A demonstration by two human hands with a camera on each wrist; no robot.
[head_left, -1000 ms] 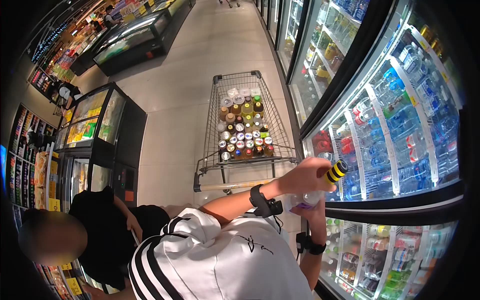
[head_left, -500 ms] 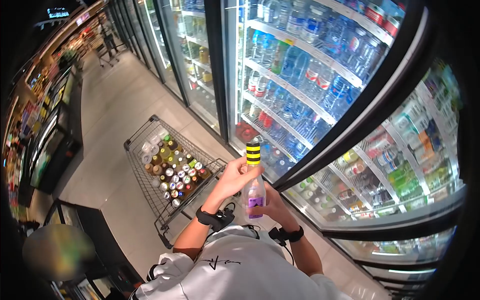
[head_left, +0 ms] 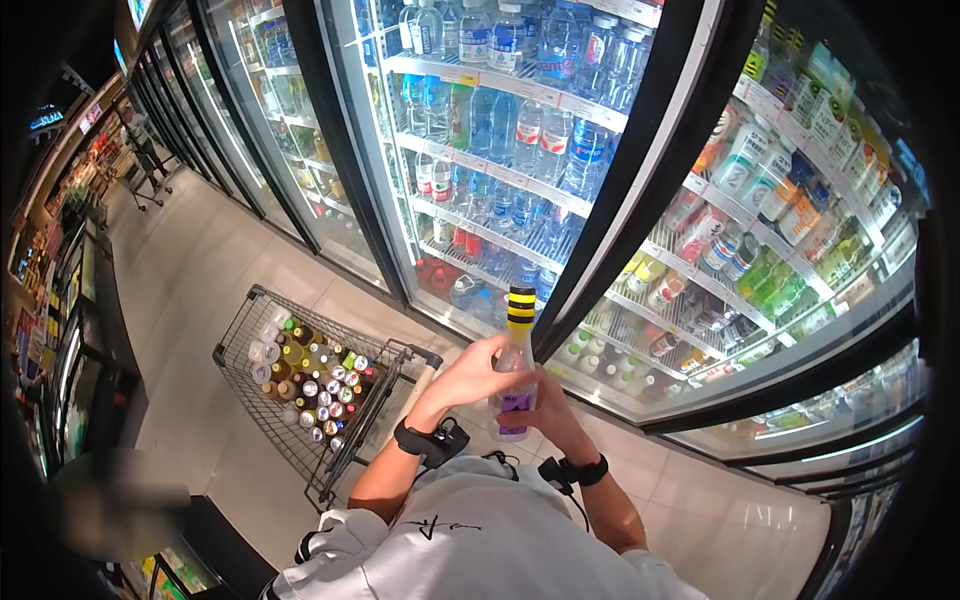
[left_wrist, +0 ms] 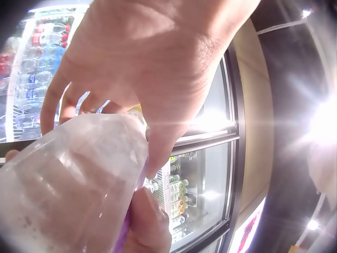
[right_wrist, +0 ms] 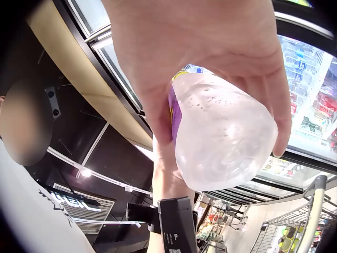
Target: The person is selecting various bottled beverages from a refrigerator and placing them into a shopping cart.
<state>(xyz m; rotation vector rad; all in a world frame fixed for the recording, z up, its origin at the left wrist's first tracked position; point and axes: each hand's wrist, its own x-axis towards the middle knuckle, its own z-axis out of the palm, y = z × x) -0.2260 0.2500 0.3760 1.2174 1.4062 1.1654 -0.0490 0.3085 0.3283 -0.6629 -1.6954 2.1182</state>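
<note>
By lit coolers (head_left: 490, 150), left hand (head_left: 468, 376) above right hand (head_left: 552, 412), both clamped on a bottle (head_left: 514, 403).

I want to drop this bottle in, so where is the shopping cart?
In the head view, the shopping cart stands left of the bottle, just beyond the left hand.

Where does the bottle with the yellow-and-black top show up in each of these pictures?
Head view: the bottle is just right of centre and a little below the middle, top pointing up.
Left wrist view: large at lower left.
Right wrist view: around the centre, its base towards the camera.
Shared landmark: the lit drinks shelves, at upper left in the left wrist view, upper right in the right wrist view.
</note>
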